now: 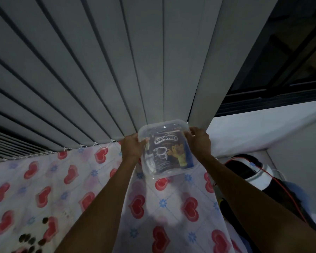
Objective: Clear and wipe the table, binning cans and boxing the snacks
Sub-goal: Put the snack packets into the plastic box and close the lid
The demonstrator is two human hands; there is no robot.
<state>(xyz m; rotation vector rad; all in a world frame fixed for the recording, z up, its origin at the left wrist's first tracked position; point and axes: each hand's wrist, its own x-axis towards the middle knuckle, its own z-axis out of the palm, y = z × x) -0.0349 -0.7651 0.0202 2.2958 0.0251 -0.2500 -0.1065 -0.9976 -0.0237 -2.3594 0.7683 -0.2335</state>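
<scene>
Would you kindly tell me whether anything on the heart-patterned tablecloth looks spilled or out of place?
Yes: small dark brown pieces lie scattered loose on the tablecloth at the lower left, like spilled cereal. The clear box with its snack packet looks intact.

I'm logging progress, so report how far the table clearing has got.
Done: the Koko Krunch pack sits inside the clear box. In hand: the left hand and right hand grip the box's sides, holding it above the heart-print tablecloth. Left: brown bits lie on the cloth at the near left, so wiping remains. No cans are in view, so binning cannot be judged.
</scene>
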